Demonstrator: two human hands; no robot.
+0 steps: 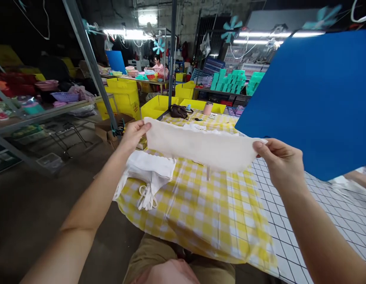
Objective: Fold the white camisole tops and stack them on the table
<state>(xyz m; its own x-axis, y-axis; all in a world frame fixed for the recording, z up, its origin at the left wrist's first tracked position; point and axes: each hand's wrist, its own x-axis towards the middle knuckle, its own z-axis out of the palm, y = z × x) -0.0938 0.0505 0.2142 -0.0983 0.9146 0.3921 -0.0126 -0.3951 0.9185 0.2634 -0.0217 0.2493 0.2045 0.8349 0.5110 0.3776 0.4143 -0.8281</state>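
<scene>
A long strip of white cloth [197, 146] hangs stretched out in the air above the table, with a wavy upper edge. My left hand [134, 136] pinches its left upper corner between thumb and fingers. At the other end, my right hand [280, 159] grips the right upper corner the same way. Below the left hand, on the table's left edge, lies a white garment [153, 167] with looped ties [147, 197] spread toward me. More white fabric [194, 127] shows partly behind the raised strip.
A yellow checked cloth [200, 213] covers the table in front of me. A blue panel [313, 102] rises on the right, with a co-worker's arm [359, 179] beyond it. A pink tumbler [208, 108] and dark bag [179, 111] stand at the back. A metal post [91, 63] is at left.
</scene>
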